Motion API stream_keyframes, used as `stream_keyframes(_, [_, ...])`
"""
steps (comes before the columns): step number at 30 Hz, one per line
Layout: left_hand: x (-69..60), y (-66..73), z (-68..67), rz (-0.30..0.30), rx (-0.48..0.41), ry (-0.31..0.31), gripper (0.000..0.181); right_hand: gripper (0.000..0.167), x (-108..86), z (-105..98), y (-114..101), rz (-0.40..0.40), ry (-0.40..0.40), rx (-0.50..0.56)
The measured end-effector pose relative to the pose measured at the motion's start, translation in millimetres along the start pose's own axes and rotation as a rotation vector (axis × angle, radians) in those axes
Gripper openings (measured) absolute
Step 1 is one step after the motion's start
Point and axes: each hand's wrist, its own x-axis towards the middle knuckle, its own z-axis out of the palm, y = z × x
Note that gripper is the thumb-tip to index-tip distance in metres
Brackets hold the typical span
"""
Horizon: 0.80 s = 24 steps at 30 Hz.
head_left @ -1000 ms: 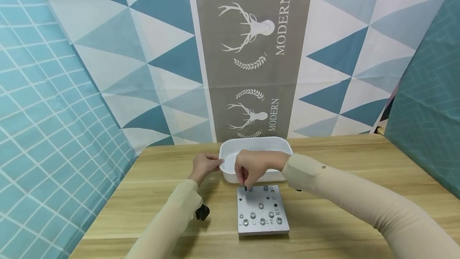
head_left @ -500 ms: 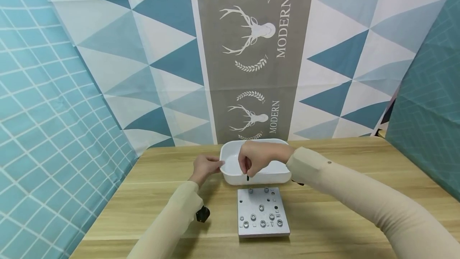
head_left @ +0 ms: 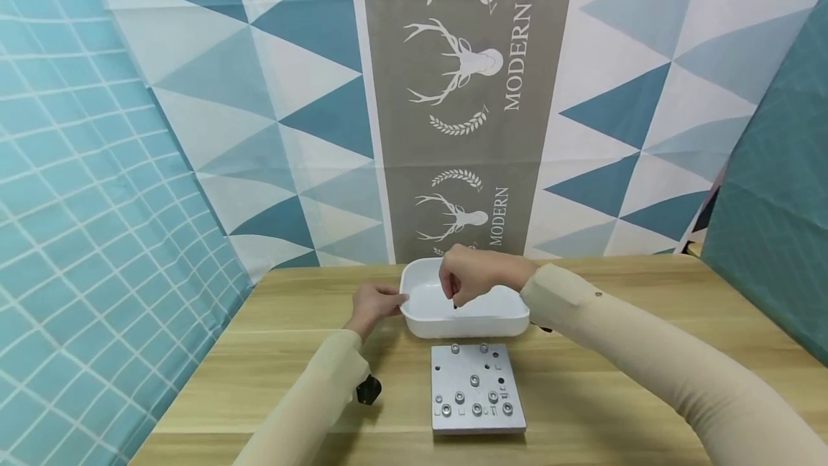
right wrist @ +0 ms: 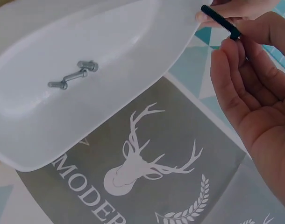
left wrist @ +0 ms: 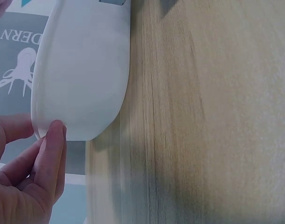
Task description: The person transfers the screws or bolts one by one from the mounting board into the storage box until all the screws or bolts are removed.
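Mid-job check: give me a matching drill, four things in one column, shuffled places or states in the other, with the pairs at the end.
1. Dark screw
2. Loose screws
3. Plate
4. Left hand

A. Lying inside the tray
B. Holding one end of the tray
C. Pinched by the right hand
D. On the table, on the wearer's side of the tray

Pairs: 1-C, 2-A, 3-D, 4-B
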Motion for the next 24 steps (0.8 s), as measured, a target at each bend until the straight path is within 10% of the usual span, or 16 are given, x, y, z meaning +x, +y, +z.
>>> stream_keyframes(24, [0.1,-1.4,1.6,-0.004,0.001,0.013,0.021,0.012,5.4,-5.3,22.6,0.063,0.023,-0.125])
